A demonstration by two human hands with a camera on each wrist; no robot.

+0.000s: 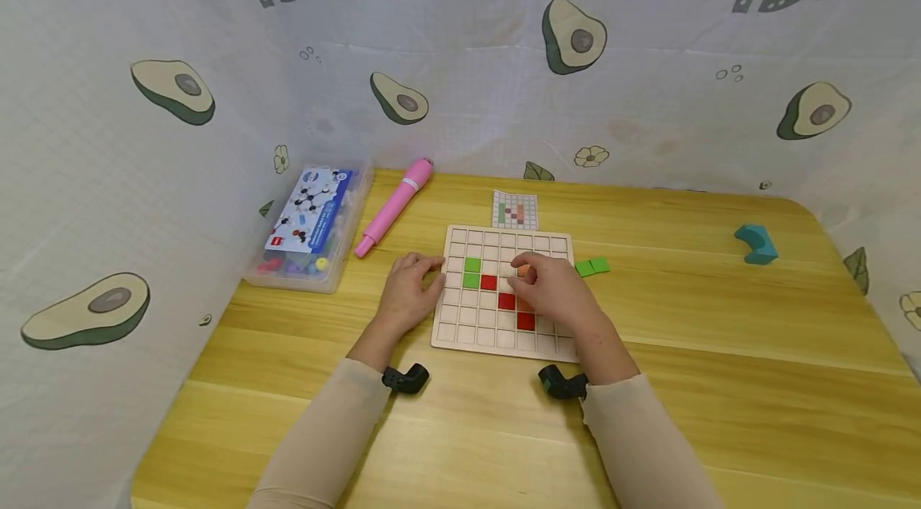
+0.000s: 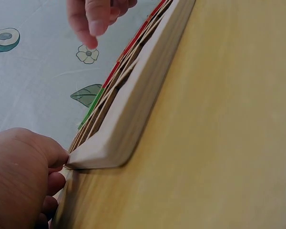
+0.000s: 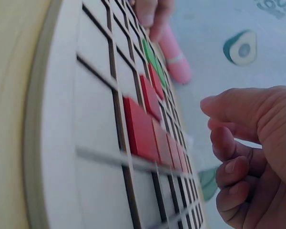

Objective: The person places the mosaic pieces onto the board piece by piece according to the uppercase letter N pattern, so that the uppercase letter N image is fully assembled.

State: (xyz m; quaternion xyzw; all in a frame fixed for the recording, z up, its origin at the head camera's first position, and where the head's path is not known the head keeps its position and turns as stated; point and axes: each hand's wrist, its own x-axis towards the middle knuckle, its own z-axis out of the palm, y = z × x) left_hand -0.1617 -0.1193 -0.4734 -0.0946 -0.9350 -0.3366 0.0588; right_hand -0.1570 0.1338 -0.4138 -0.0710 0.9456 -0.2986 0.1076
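A wooden grid board (image 1: 468,333) lies on the table with square tiles set in its cells. Two green tiles (image 1: 471,272) sit at its left, and red tiles (image 1: 507,301) step diagonally down to the right. From the lowest red tile (image 3: 140,129), orange tiles (image 3: 163,142) run away in a line, partly hidden by my right hand in the head view. My left hand (image 1: 408,293) touches the board's left edge with thumb and forefinger. Over the board's right half hovers my right hand (image 1: 557,292), thumb and forefinger apart, nothing visible between them, other fingers loosely curled.
Beyond the board is a small gridded pattern card (image 1: 515,210). Two loose green tiles (image 1: 592,266) lie to its right, and a teal curved block (image 1: 757,244) farther right. A pink pen-shaped thing (image 1: 394,207) and a clear plastic box (image 1: 309,225) are at the left.
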